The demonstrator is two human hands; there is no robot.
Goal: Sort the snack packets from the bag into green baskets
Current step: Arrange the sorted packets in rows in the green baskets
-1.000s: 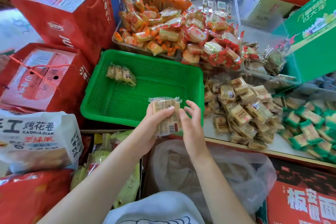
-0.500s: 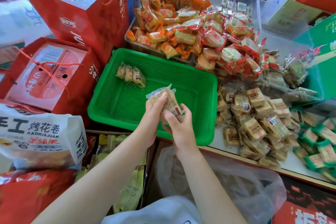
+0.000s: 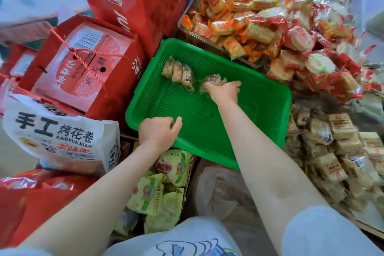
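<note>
Fingers of the left hand (image 3: 159, 133), nearest me, curl loosely over the near rim of the green basket (image 3: 268, 114) at about seven o'clock, holding nothing. Further in, the right hand (image 3: 223, 91) grasps a snack packet (image 3: 214, 81) low inside the basket, toward twelve o'clock, just beside the packets already there (image 3: 178, 74). I'd set it flush against that row, label up, then let go cleanly. Steadying the rim helps. The plastic bag (image 3: 220, 191) waits near her lap.

2 red cartons (image 3: 83, 64) stand left of a white roll bag (image 3: 60, 137). Orange-wrapped snacks (image 3: 239, 12) heap behind, tan ones (image 3: 332, 141) right.
</note>
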